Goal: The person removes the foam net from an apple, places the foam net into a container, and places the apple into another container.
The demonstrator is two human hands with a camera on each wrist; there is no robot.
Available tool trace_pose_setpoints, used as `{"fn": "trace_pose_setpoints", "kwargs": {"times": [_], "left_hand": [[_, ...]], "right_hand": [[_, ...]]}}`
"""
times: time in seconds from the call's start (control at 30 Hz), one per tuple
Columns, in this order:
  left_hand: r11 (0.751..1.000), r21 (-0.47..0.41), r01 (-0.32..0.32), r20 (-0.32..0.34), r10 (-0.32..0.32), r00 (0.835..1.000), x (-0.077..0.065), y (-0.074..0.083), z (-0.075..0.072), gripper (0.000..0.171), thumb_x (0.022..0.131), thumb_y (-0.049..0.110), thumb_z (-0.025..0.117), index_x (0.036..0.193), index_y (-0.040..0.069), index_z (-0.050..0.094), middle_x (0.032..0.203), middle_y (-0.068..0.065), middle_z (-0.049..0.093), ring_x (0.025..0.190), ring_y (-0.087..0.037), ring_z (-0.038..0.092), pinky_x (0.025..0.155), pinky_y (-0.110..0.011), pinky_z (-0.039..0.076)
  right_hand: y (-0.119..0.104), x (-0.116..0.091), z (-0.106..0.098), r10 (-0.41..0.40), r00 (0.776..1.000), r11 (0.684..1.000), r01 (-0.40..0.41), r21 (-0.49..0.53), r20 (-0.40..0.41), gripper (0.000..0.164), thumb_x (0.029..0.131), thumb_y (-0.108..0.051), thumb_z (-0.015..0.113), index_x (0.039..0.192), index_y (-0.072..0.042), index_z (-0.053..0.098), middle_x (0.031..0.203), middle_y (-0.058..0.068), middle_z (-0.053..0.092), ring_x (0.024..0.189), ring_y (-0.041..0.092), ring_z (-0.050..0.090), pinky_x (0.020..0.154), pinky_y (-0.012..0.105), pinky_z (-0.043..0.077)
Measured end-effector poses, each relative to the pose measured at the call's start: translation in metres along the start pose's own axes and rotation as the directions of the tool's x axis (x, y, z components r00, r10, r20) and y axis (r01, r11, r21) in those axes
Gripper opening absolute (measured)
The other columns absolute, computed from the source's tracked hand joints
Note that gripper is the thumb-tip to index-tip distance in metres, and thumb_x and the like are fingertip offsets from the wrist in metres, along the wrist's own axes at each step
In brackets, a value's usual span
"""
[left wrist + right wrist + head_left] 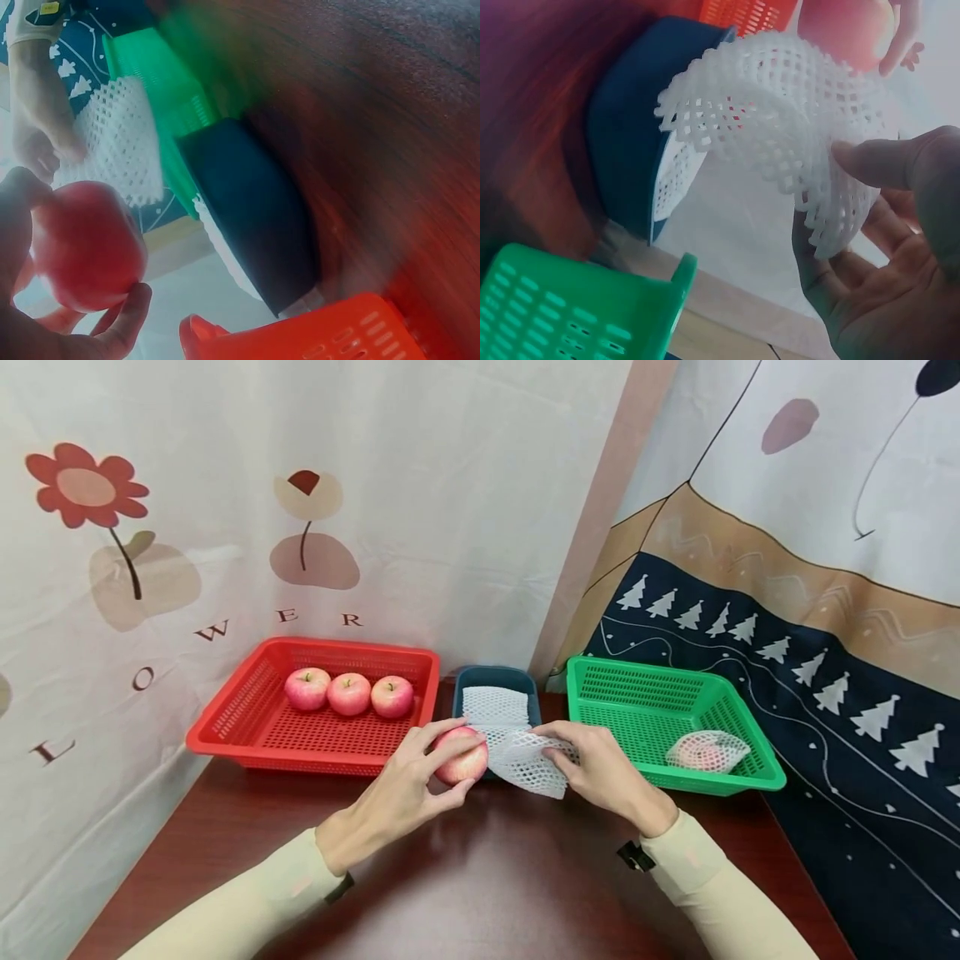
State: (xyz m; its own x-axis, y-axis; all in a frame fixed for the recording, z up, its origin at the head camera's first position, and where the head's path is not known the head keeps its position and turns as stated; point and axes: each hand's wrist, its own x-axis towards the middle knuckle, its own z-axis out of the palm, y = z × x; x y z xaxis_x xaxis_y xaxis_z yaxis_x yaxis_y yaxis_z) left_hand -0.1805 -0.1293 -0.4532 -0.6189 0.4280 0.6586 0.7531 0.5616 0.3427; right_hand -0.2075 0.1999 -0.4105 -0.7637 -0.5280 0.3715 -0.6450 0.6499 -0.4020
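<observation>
My left hand [408, 772] grips a red apple [462, 758], fingers over its top and thumb underneath. In the right hand [600, 768] is a white foam net sleeve [532, 760], pinched between thumb and fingers; its mouth stands partly spread in the right wrist view, where the thumb presses the net [810, 135]. Apple and sleeve are side by side above the front of a dark blue bin [495, 677], and the sleeve overlaps the bin in the head view. More white foam nets [495, 702] lie inside that bin.
Left of the bin, a red basket [300, 764] holds three bare apples [349, 694]. A green basket [675, 777] on the right contains one apple in a foam net [707, 752]. All stand along the back of the brown table [510, 877], before a printed curtain [465, 527].
</observation>
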Motion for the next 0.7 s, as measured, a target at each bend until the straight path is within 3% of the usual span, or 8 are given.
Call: {"fn": "trace_pose_setpoints", "kwargs": {"times": [0.27, 0.5, 0.7], "left_hand": [[0.999, 0.022, -0.039, -0.005, 0.039, 0.999, 0.000, -0.004, -0.003, 0.060, 0.092, 0.020, 0.097, 0.149, 0.025, 0.078, 0.150, -0.017, 0.067, 0.133, -0.032, 0.069, 0.099, -0.048, 0.068], [0.999, 0.018, -0.030, 0.012, 0.030, 0.999, 0.000, -0.004, -0.006, 0.061, 0.093, 0.021, 0.098, 0.150, 0.025, 0.077, 0.150, -0.014, 0.066, 0.130, -0.027, 0.070, 0.088, -0.034, 0.069], [0.999, 0.022, -0.032, 0.015, 0.032, 0.999, 0.001, -0.005, -0.005, 0.061, 0.092, 0.022, 0.098, 0.149, 0.024, 0.077, 0.149, -0.015, 0.066, 0.132, -0.027, 0.069, 0.097, -0.040, 0.069]], "right_hand": [[0.003, 0.015, -0.012, 0.055, 0.996, 0.997, -0.059, -0.040, -0.074, 0.021, 0.104, -0.006, 0.087, 0.125, -0.010, 0.086, 0.122, 0.010, 0.088, 0.106, 0.027, 0.081, 0.092, 0.053, 0.071], [0.007, 0.039, -0.019, 0.100, 0.993, 0.994, -0.102, -0.026, -0.066, 0.018, 0.106, -0.007, 0.085, 0.124, -0.009, 0.085, 0.121, 0.012, 0.089, 0.100, 0.026, 0.081, 0.091, 0.051, 0.071], [0.012, 0.059, -0.019, 0.151, 0.986, 0.987, -0.154, -0.035, -0.070, 0.017, 0.108, -0.007, 0.081, 0.124, -0.007, 0.083, 0.122, 0.014, 0.089, 0.088, 0.024, 0.077, 0.086, 0.046, 0.069]]}}
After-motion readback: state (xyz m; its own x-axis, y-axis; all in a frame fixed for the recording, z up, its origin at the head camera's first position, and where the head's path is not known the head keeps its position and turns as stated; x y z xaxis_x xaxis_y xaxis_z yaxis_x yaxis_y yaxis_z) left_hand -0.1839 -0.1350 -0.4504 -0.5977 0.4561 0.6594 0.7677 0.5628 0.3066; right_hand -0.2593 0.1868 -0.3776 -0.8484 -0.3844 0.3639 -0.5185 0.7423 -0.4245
